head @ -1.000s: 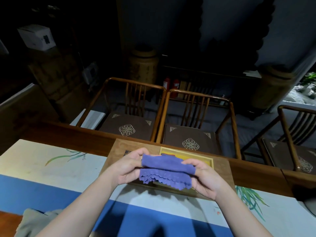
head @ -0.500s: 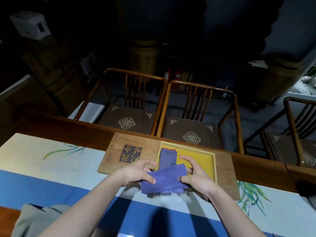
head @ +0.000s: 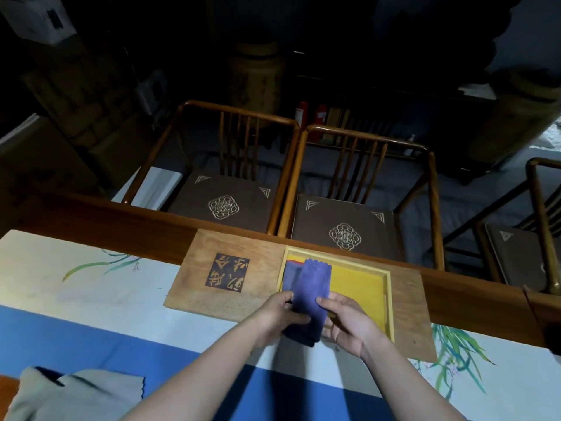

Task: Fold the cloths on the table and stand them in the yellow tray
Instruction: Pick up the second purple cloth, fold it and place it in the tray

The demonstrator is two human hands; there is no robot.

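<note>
Table (head: pixel 91 299): long, under a runner painted with leaves over a blue band.

Wooden board (head: pixel 236 268): at the table's far edge, an inscribed panel on its left half.

Yellow tray (head: pixel 358 284): sunk in the board's right half; a folded cloth (head: pixel 290 276) already stands against its left wall.

Grey cloths (head: pixel 76 393): near left corner, unfolded, waiting.

Purple cloth (head: pixel 312 293): a second ago held up level between the hands, now folded narrow and turned on end, its top over the tray beside the standing one.

Left hand (head: pixel 279 314), right hand (head: pixel 349 323): close together, both gripping its lower end.

Judgement: ready to be set down in the tray.
</note>
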